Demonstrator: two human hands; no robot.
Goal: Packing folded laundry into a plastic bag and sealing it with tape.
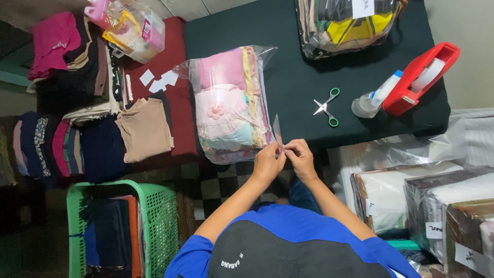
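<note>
A clear plastic bag (229,103) stuffed with pink and pastel folded clothes lies on the black table (293,67). At its near right corner my left hand (267,162) and my right hand (300,157) pinch a thin clear strip of tape (278,133) between their fingertips, and the strip stands upright. The two hands touch each other just off the table's front edge.
Green-handled scissors (326,106), a white bottle (375,96) and a red tape dispenser (422,77) lie on the table's right. Another filled bag (345,23) sits at the back. Folded clothes (144,128) are stacked left, a green basket (118,226) lower left, wrapped packages (437,206) right.
</note>
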